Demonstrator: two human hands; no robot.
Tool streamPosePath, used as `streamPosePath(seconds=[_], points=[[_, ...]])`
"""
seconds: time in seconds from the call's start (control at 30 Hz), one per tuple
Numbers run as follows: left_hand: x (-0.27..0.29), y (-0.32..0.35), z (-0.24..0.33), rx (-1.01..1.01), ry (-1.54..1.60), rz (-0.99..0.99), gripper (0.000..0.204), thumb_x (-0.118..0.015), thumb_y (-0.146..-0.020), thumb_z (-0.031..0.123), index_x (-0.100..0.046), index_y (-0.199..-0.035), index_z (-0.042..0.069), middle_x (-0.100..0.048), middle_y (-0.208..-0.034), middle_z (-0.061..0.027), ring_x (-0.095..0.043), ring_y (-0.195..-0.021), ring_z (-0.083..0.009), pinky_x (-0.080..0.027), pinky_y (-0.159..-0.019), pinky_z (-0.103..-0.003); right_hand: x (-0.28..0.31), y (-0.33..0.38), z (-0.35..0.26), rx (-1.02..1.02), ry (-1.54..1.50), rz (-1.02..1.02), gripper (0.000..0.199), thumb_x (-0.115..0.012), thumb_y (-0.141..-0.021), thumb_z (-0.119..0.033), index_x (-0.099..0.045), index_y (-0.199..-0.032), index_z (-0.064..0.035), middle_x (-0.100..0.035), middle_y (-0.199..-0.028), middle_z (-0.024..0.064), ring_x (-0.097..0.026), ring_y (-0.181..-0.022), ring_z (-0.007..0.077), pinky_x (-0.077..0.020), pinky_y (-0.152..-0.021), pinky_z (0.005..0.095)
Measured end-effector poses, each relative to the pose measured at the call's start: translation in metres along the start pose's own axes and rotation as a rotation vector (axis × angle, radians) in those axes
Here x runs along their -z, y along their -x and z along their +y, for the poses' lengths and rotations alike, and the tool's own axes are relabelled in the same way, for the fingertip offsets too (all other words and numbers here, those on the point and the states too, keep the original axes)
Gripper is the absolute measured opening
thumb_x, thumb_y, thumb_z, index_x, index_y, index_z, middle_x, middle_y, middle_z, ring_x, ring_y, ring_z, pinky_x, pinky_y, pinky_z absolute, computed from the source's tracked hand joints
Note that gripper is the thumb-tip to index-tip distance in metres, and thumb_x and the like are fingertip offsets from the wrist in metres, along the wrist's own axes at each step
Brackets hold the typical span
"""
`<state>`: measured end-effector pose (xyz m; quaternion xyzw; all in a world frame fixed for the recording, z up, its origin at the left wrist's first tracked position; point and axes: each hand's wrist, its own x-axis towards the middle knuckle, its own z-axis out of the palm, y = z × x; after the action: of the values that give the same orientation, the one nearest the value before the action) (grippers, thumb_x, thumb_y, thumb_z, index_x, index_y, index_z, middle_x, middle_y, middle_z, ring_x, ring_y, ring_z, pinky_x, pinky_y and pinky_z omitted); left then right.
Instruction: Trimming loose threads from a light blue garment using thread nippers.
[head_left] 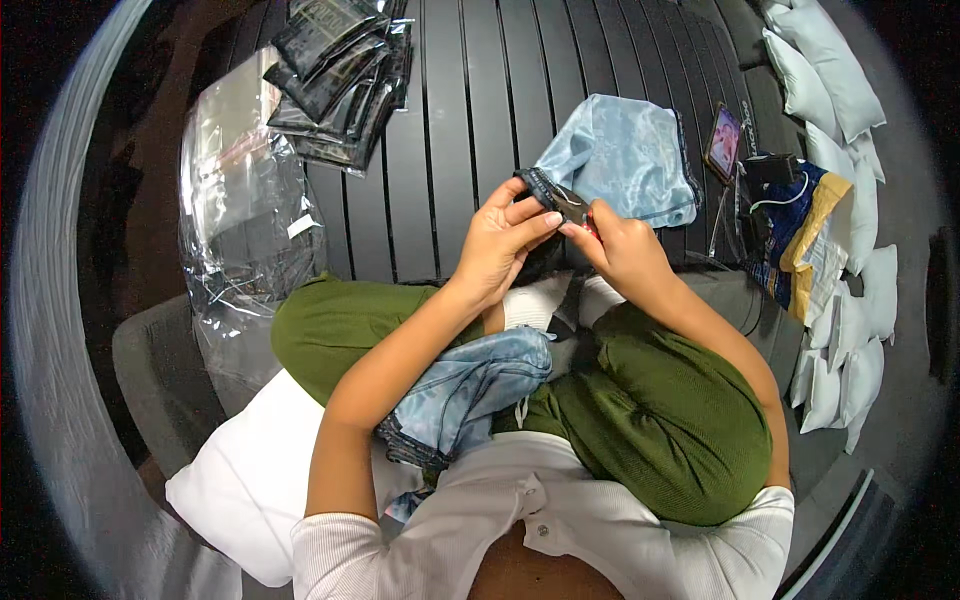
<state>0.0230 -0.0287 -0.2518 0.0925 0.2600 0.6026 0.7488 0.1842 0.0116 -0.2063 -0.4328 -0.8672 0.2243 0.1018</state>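
1. Pinching a small dark piece (568, 204), the left hand (503, 245) and right hand (620, 248) meet above the person's lap; the piece sits at the dark waistband edge of a light blue garment (625, 155), and what exactly it is cannot be told
2. Left hand: thumb and forefinger closed on the piece's left side, other fingers curled beneath
3. Right hand: fingertips closed narrowly on the piece's right side; something small and red shows at the fingertips, too small to identify
4. Light blue garment: shiny fabric with dark trim, spread on the dark slatted floor (450, 130) just beyond the hands
5. Second blue garment (480, 390): same pale fabric, bunched in the lap under the left forearm, touching the green trousers (660, 420)
6. Person: seated cross-legged, white ribbed top, white socks visible below the hands
7. White pillow (250, 480): beside the person's left leg
8. Clear plastic bags (245, 200): crumpled heap to the left, on the floor
9. Dark flat packets (340, 70): overlapping stack, upper left, well apart from the hands
10. Phone (722, 140): lit screen, right of the spread garment
11. Blue-and-yellow bag (810, 240): far right, near the phone
12. White pouches (840, 330): row along the right edge
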Motion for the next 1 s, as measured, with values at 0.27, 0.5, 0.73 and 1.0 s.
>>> streamPosePath(seconds=[0.27,0.5,0.73,1.0], points=[[-0.0004,-0.0002,-0.0008,-0.018,-0.025,0.019,0.035,-0.056,-0.078,-0.006,-0.041,-0.108,0.003,-0.06,-0.098,-0.0106,-0.059,-0.089,-0.0142,-0.048,-0.078,-0.024,0.0037,-0.0013,-0.0031,-0.049,-0.074,-0.032,0.03,-0.055,-0.085,-0.027,-0.044,-0.076,0.0,-0.051,-0.055,0.0179,-0.055,-0.05,0.035,-0.0401,-0.043,0.0383],[-0.0002,0.0005,-0.0037,-0.07,-0.14,0.015,0.032,-0.059,-0.077,-0.004,-0.046,-0.105,0.002,-0.062,-0.097,-0.0103,-0.058,-0.088,-0.0125,-0.046,-0.079,-0.024,0.0023,0.001,0.0002,-0.03,-0.059,-0.015,0.029,-0.055,-0.084,-0.026,-0.044,-0.076,-0.0003,-0.051,-0.053,0.0177,-0.054,-0.048,0.0345,-0.0398,-0.042,0.0381],[0.0003,0.0014,-0.0035,-0.094,-0.173,0.018,0.031,-0.061,-0.076,-0.003,-0.047,-0.104,0.001,-0.062,-0.096,-0.0107,-0.058,-0.088,-0.0123,-0.045,-0.08,-0.023,0.0034,0.0008,-0.0014,-0.042,-0.044,-0.027,0.029,-0.055,-0.084,-0.026,-0.044,-0.076,-0.0002,-0.051,-0.053,0.0174,-0.054,-0.047,0.0343,-0.0396,-0.041,0.0381],[0.0033,0.0016,-0.0045,-0.134,-0.319,-0.005,0.033,-0.06,-0.077,-0.002,-0.047,-0.107,-0.002,-0.062,-0.097,-0.0108,-0.057,-0.088,-0.0113,-0.045,-0.08,-0.023,0.0038,0.0001,-0.0008,0.003,-0.063,-0.017,0.029,-0.056,-0.084,-0.025,-0.044,-0.075,0.0,-0.05,-0.051,0.0175,-0.053,-0.047,0.0349,-0.0392,-0.041,0.0384]])
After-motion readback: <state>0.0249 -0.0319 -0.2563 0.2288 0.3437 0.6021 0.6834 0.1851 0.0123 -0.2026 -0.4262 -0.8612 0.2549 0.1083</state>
